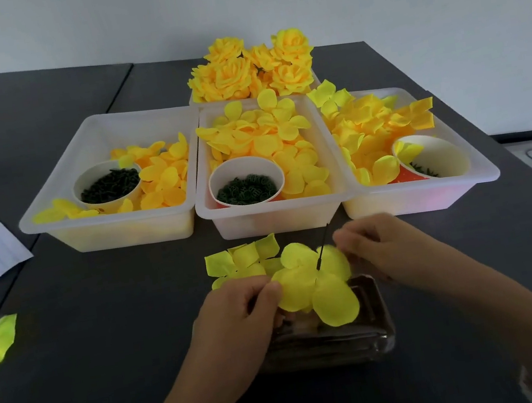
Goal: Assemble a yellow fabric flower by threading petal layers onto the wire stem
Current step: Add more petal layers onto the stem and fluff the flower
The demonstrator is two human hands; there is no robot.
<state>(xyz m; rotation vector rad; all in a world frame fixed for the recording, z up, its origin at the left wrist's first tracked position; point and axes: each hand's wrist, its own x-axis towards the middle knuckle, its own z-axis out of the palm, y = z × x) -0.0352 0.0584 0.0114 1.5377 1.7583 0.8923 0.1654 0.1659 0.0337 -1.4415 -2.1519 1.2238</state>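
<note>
The left hand [239, 312] is pinching the yellow petal layer [315, 283] on the wire stem [322, 247]; at 2 o'clock, the right hand [378, 246] is blurry, grip unclear

The right hand [371, 247] is motion-blurred, and the petal layer [315, 283] hides the wire stem's [322, 246] lower end.

bright yellow petal layer [311, 284] on a thin black wire stem [322, 247]; translucent white bins [117, 232]; dark grey table [87, 331]; dark green bits in cups [107, 187].
</note>
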